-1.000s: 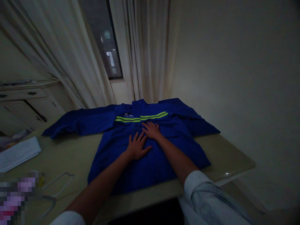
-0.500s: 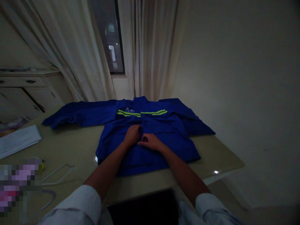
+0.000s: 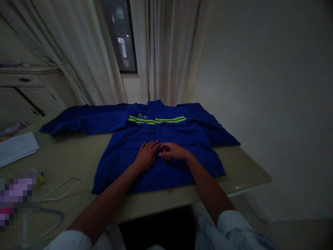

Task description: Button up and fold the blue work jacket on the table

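Note:
A blue long-sleeved jacket (image 3: 145,135) lies front side up on the table, with yellow-green stripes across the chest and a small white emblem. Its sleeves spread out to either side. On the middle of its front rests my left hand (image 3: 147,155), fingers stretched out and lying on the cloth by the front opening. Just beside it, close to the left fingertips, my right hand (image 3: 173,151) has bent fingers that appear to pinch the front edge of the jacket. The fingertips partly hide what lies between them.
The table (image 3: 78,152) has a rounded corner at the right. To the left are white papers (image 3: 18,147), a white hanger (image 3: 61,189) and a blurred-out purple item (image 3: 18,191). Curtains (image 3: 171,52), a window and a cabinet (image 3: 31,83) stand behind.
The jacket's left front panel has spread outward, and its chest stripes now line up. My left hand has flattened onto the cloth; my right hand has shifted slightly right and turned.

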